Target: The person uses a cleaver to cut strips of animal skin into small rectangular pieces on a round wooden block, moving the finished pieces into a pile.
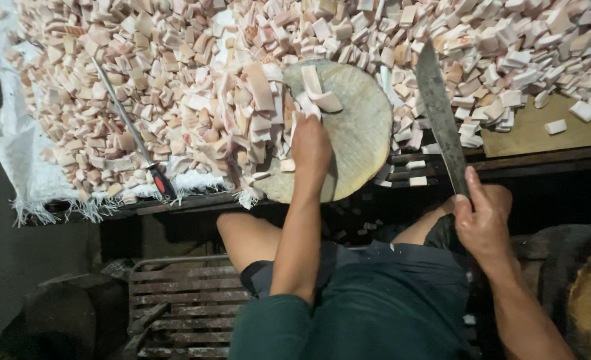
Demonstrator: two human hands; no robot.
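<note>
A: Far left, a sharpening rod [130,130] with a red and black handle lies across the heap of cut pieces [175,87] on white sacking [22,147]. It is well apart from both hands.

B: And the left hand [311,148]?

A: Flat on the round wooden block [355,133], its grip closed around pale strips [315,97] at the block's upper left, touching the heap. The strips sit on the block, not yet lined up under the blade.

B: How should the person handle them?

A: Judging by the pile crowding the block, they should drag the strips onto bare wood first, then curl the fingertips back.

B: The right hand [483,220]?

A: Its grip is wrapped tight on the handle of a long cleaver [439,117], blade raised, over the bench [542,130], beside the block.

B: Risk?

A: Likely slick fat. The left hand must stay clear of the chopping line.
</note>
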